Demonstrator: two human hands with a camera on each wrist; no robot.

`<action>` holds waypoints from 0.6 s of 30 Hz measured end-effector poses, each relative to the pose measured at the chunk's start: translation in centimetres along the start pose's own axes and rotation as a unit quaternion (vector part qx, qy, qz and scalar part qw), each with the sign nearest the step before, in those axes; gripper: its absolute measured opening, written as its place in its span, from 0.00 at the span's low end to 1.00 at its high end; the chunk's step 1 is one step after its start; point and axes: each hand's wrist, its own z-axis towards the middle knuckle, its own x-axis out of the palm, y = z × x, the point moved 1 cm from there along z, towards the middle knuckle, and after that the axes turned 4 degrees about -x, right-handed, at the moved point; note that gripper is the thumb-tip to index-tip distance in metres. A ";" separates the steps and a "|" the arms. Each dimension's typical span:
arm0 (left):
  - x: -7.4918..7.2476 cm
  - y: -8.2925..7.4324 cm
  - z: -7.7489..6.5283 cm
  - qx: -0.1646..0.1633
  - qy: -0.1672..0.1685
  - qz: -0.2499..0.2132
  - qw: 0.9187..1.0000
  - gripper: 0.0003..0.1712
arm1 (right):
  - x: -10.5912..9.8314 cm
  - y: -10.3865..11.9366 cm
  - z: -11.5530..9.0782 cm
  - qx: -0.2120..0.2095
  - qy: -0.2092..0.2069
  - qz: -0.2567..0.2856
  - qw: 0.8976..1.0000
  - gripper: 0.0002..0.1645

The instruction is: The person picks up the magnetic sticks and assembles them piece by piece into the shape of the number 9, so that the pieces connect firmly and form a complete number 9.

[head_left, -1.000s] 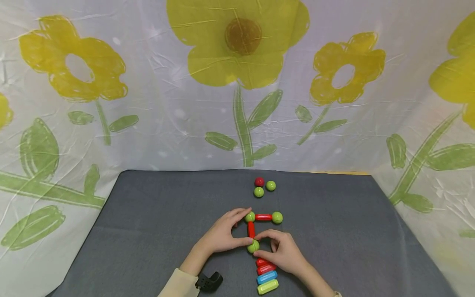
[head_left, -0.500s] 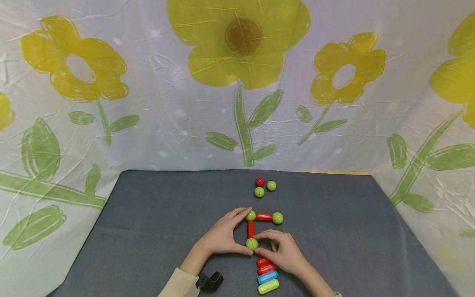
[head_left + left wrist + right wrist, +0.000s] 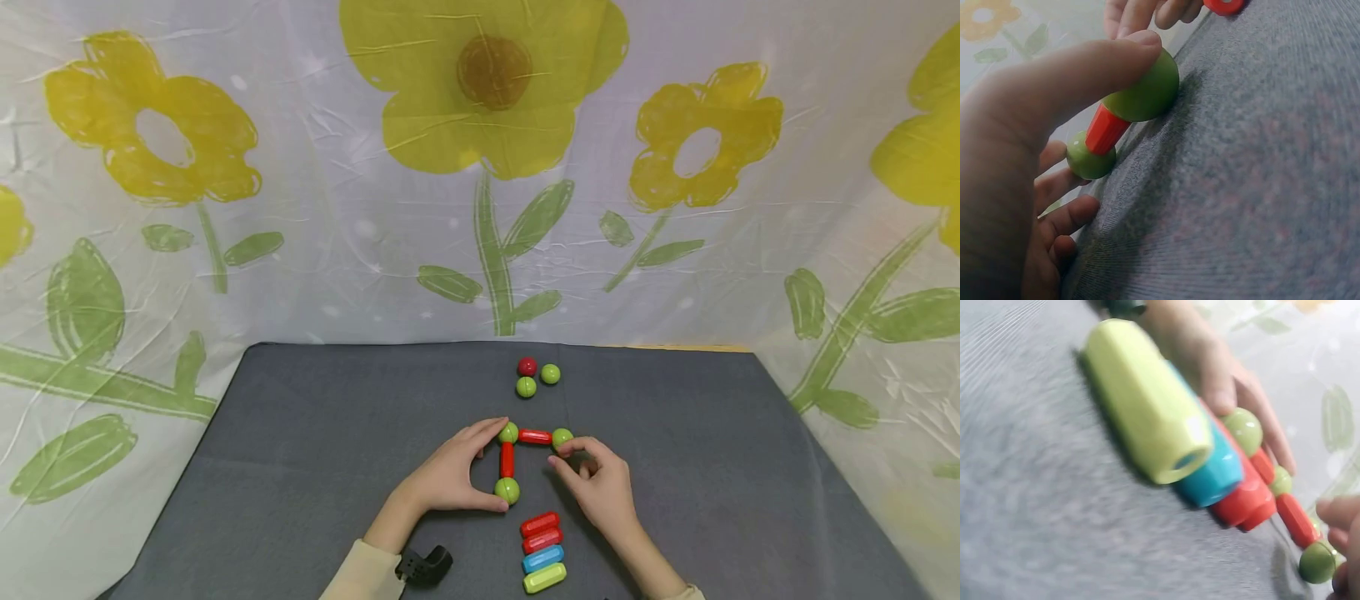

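Note:
An L-shaped piece of toy building rods and balls lies on the table: a near green ball [image 3: 507,491], an upright-running red rod [image 3: 507,460], a corner green ball [image 3: 508,432], a second red rod [image 3: 535,437] and an end green ball [image 3: 562,437]. My left hand [image 3: 453,473] holds the left side lengthwise, thumb on the near ball and fingertips at the corner ball. The left wrist view shows the thumb [image 3: 1085,72] over the large ball. My right hand [image 3: 603,492] is at the end ball, index fingertip touching or just before it, thumb apart from it.
Two loose red rods [image 3: 540,524], a blue rod [image 3: 543,558] and a yellow-green rod [image 3: 545,577] lie in a row nearer me. Farther back sit a red ball [image 3: 527,367] and two green balls [image 3: 551,374]. A dark grey cloth [image 3: 337,400] covers the table.
My right hand has moved from beside the near ball up and right to the end ball. The left thumb has slid off the rod side to the near ball's front, and that ball has shifted slightly away.

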 end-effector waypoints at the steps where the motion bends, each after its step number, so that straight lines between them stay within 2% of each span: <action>1: 0.0 0.0 0.0 0.000 0.001 -0.002 1.000 0.67 | -0.1 -0.1 0.1 0.008 -0.014 0.000 1.000 0.13; 4: -0.2 0.0 -0.1 -0.001 0.005 -0.003 1.000 0.66 | -0.4 -0.3 0.2 0.033 -0.019 0.009 0.999 0.12; 6: -0.3 0.0 -0.1 -0.001 0.007 -0.003 1.000 0.66 | -0.5 -0.2 0.1 0.050 0.009 0.020 0.999 0.11; 9: -0.2 0.0 -0.1 -0.001 0.010 -0.003 1.000 0.66 | -0.8 -0.1 -0.3 0.063 0.071 0.035 0.995 0.10; 13: 0.0 0.1 0.0 -0.002 0.012 -0.001 1.000 0.66 | -1.2 -0.4 -1.2 0.030 0.148 0.048 0.987 0.10; 18: -0.1 0.2 0.0 -0.008 0.013 0.000 1.000 0.66 | -1.6 -0.4 -1.9 -0.032 0.203 0.034 0.978 0.11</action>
